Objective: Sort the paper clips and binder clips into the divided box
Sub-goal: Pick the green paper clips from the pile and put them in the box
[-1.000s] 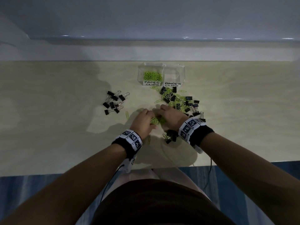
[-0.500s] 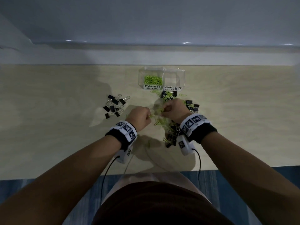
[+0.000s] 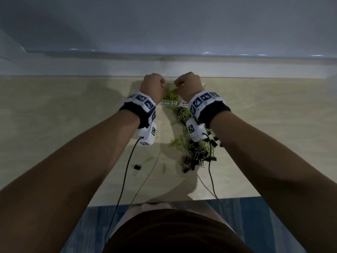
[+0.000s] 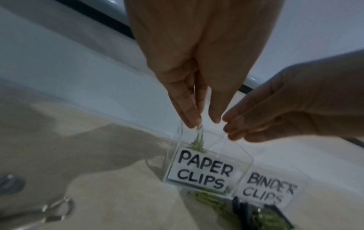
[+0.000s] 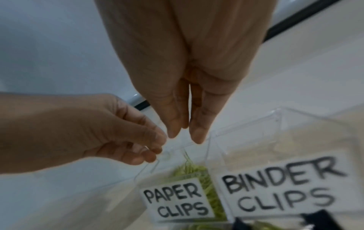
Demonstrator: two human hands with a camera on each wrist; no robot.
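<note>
**Both hands now over the paper clip compartment**

Since the earlier frames, our two hands have lifted from the mixed pile and reached forward over the divided box (image 5: 275,118). We see the left hand (image 4: 199,65) with fingers straight and close together, green paper clips (image 4: 198,144) dropping from them into the compartment labelled PAPER CLIPS. Our right hand (image 5: 187,70) points down, fingers nearly together; we cannot tell if it holds anything.

We judge the risk is clips bouncing off the clear rim or into the BINDER CLIPS side, which looks empty.

Around us: a pale wall, then the light wooden surface (image 3: 273,125), then the mixed pile (image 3: 198,152) of black and green clips near our right wrist, and one stray binder clip (image 3: 137,168).
</note>
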